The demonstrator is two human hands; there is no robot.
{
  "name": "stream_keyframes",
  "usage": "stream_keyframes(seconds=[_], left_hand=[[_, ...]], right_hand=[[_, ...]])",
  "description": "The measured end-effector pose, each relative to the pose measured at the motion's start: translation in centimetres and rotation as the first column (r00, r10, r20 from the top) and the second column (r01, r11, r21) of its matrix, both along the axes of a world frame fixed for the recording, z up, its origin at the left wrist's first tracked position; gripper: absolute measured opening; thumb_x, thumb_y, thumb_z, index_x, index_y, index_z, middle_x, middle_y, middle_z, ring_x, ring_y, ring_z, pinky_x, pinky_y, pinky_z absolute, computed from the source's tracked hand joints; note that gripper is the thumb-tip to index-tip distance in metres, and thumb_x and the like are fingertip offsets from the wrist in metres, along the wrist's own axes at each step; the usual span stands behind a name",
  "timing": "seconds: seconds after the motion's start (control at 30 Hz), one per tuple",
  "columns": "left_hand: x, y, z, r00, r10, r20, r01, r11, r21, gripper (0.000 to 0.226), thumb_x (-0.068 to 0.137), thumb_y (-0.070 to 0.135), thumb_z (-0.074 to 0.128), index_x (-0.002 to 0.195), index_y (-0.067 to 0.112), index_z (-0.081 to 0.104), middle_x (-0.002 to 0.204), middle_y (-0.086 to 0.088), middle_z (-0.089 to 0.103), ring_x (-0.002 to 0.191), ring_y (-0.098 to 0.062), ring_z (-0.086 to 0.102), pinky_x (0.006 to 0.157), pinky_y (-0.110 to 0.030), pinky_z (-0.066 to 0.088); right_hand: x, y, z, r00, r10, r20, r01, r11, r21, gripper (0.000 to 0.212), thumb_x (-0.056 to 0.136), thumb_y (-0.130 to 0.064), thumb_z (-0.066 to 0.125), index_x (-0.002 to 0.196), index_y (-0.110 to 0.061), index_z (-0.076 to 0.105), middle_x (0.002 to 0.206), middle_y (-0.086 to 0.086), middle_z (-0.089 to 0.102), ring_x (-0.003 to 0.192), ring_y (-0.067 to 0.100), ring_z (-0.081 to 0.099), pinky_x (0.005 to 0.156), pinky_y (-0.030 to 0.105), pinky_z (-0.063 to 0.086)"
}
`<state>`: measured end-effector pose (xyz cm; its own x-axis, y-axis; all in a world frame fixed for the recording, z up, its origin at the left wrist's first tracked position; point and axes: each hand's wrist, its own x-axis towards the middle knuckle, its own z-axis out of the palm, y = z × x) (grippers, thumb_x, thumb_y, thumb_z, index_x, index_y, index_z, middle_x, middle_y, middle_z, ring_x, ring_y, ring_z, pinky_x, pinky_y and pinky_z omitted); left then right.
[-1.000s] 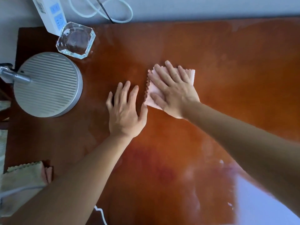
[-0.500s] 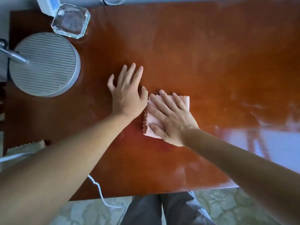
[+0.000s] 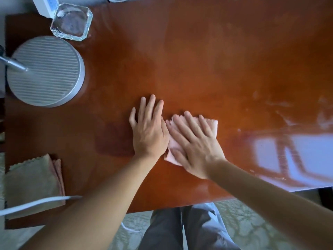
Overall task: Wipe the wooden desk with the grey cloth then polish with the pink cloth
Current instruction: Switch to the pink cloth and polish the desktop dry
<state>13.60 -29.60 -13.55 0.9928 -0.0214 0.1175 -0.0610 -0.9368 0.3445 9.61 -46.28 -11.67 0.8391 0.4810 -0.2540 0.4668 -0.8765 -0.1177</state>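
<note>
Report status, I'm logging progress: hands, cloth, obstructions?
Right hand flat on pink cloth, polishing. Left hand flat on desk beside it. Lamp base, glass dish far left.

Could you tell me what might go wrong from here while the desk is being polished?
The glass ashtray and round lamp base stand at the desk's far left; a wide sweep of the pink cloth under the right hand could knock them. The left hand, pressed flat on the wood, may leave fresh prints.

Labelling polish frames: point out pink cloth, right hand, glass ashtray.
pink cloth (image 3: pixel 213 124), head view, bare far right corner.
right hand (image 3: pixel 196 147), head view, back of hand.
glass ashtray (image 3: pixel 71 21), head view, centre of bowl.
</note>
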Motion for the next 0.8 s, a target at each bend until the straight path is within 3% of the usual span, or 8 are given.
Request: stream_keyframes(seconds=[0.17,0.37,0.5,0.67,0.8], left_hand=[[0.2,-0.2,0.0,1.000,-0.003,-0.025,0.003,1.000,0.026,0.050,0.100,0.024,0.033,0.144,0.013,0.054,0.159,-0.008,0.043,0.153,-0.031,0.029,0.122,-0.054,0.018],[0.3,0.0,0.1,1.000,-0.008,-0.015,0.009,1.000,0.017,0.050,0.100,0.026,0.035,0.144,0.013,0.054,0.159,-0.009,0.043,0.153,-0.032,0.029,0.123,-0.054,0.017],[0.1,0.0,-0.2,1.000,0.002,-0.008,-0.002,1.000,0.010,0.047,0.101,0.024,0.040,0.145,0.013,0.054,0.159,-0.009,0.043,0.153,-0.031,0.029,0.123,-0.053,0.016],[0.2,0.0,-0.1,0.999,0.011,-0.032,-0.011,1.000,-0.001,0.049,0.100,0.029,0.041,0.146,0.014,0.054,0.160,-0.008,0.041,0.154,-0.030,0.026,0.123,-0.052,0.014],[0.1,0.1,0.1,0.999,-0.010,-0.041,0.011,1.000,0.017,0.054,0.097,0.036,0.043,0.146,0.016,0.053,0.161,-0.008,0.039,0.154,-0.030,0.025,0.123,-0.053,0.014]], right_hand=[[1.7,-1.9,-0.2,0.989,0.144,-0.043,-0.146,0.988,-0.050,0.067,0.104,-0.059,0.017,0.163,-0.028,0.006,0.170,0.003,0.008,0.157,0.029,-0.002,0.126,0.052,-0.001],[9.0,-2.5,0.1,0.995,-0.101,0.024,0.103,0.991,-0.080,0.070,0.101,-0.059,0.007,0.164,-0.030,0.003,0.172,0.000,0.007,0.158,0.028,-0.001,0.127,0.052,0.001],[4.1,-1.0,0.0,0.989,-0.142,0.026,0.142,0.990,-0.001,0.073,0.101,-0.059,0.017,0.164,-0.023,0.012,0.171,0.005,0.014,0.157,0.033,0.006,0.125,0.057,0.005],[-7.5,0.5,-0.4,1.000,-0.004,0.007,0.004,0.999,0.053,0.072,0.102,-0.059,0.032,0.163,-0.024,0.021,0.170,0.004,0.016,0.157,0.034,0.008,0.125,0.058,0.007],[-5.4,-1.4,-0.6,0.973,0.228,-0.029,-0.228,0.974,-0.007,0.071,0.102,-0.063,0.025,0.163,-0.029,0.012,0.170,0.003,0.012,0.157,0.032,0.007,0.124,0.056,0.004]])
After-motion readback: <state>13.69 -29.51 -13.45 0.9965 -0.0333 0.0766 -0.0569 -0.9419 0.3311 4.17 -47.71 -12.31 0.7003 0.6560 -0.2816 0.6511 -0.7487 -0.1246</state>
